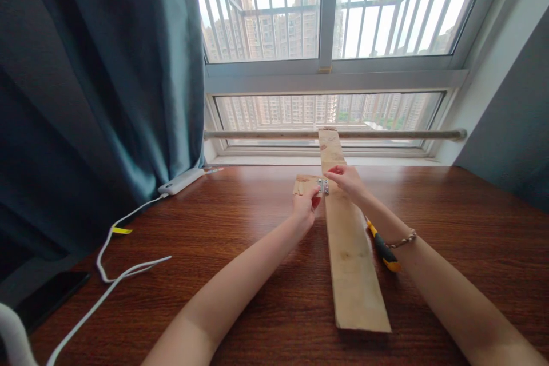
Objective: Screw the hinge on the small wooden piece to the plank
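A long wooden board (349,251) lies lengthwise on the table, its far end reaching toward the window. Against its left side is a short wooden board (303,182) with a rough, torn-looking surface. A small metal hinge (323,186) spans the joint between the two, with screw heads or holes showing. My left hand (306,206) is closed on the short board, fingertips beside the hinge. Just above the hinge, my right hand (343,178) makes a pinch over the long board; whatever is between its fingertips is too small to make out. A yellow-and-black screwdriver (383,249) lies under my right forearm.
The brown wooden table (240,229) meets a barred window with a horizontal rail (266,134). To the left are a white power strip or adapter (180,181), a white cable (103,257), a dark phone-like slab (54,297) and a blue curtain (128,57).
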Tool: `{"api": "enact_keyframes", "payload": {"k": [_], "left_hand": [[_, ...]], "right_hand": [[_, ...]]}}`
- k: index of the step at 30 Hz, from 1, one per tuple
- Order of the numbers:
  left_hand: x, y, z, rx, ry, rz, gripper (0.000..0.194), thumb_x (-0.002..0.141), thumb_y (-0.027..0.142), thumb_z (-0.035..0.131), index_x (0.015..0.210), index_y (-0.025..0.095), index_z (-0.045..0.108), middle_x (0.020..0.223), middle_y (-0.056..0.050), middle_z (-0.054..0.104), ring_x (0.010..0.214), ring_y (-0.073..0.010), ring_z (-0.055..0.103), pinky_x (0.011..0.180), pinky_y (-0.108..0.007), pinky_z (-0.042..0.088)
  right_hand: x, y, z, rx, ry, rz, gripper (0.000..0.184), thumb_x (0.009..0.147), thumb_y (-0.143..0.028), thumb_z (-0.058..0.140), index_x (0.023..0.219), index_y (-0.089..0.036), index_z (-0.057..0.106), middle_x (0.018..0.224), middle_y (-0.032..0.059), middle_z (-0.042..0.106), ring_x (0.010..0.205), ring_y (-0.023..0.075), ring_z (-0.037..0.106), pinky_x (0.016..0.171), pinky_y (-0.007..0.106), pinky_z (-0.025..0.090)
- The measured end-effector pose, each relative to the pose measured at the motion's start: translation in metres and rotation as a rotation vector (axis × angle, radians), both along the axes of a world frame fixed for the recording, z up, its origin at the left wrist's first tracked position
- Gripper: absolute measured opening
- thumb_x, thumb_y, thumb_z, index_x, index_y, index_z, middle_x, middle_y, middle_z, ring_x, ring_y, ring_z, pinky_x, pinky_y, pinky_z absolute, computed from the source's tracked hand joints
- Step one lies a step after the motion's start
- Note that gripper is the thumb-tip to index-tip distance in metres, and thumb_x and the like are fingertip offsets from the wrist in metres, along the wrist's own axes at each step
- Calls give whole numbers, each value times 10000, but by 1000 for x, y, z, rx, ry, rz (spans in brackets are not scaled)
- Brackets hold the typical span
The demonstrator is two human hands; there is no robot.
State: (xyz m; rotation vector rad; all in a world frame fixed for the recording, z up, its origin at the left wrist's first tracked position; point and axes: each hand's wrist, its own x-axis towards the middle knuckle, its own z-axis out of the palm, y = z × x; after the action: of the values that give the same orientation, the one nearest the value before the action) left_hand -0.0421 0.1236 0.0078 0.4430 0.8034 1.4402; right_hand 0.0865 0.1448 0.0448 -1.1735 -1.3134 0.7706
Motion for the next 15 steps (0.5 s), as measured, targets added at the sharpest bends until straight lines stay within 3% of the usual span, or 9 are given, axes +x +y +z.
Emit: {"api": "enact_keyframes", "payload": {"k": [4,15], "left_hand": [[0,-3,4,13,-42,-24,220,616,-16,674,764,135,614,692,-9,655,525,-60,565,458,-146,409],[-1,-2,5,-40,-27,-11,193,604,-21,687,732,114,635,678,-14,648,500,-47,542,423,-130,384]], "right_hand": [[-7,-2,-6,53,-424,-44,232,628,-347,676,741,-148,711,561,-3,579,539,126,503,501,238,328],[-14,1,-14,72,-580,-138,211,699,-349,632,769,-168,716,619,5,615,565,132,527,512,239,325]]}}
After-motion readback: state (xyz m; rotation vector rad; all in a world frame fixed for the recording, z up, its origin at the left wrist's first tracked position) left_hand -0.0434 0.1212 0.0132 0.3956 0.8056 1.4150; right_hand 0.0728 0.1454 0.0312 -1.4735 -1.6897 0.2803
